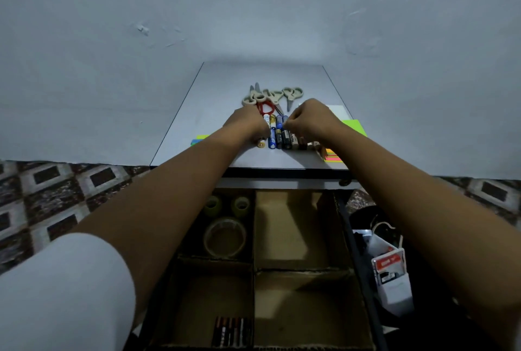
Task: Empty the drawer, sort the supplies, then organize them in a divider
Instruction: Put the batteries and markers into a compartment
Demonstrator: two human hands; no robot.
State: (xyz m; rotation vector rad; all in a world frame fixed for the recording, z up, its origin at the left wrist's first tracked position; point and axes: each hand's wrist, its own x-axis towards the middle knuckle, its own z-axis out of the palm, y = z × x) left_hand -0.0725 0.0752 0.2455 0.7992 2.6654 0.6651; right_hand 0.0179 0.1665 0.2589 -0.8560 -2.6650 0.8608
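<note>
Divider (pixel 282 269): tape rolls (pixel 224 236) far-left compartment, batteries (pixel 231 332) near-left compartment.

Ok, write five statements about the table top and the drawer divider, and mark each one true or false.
1. The left hand and the right hand are both at the batteries on the table top. True.
2. The tape rolls lie on the table top. False: they sit in the far left compartment of the divider.
3. The scissors lie on the table top, beyond the hands. True.
4. The divider's near left compartment holds nothing. False: a battery row lies in it.
5. The green sticky notes are in the drawer. False: they lie on the table top, beside the right hand.
</note>
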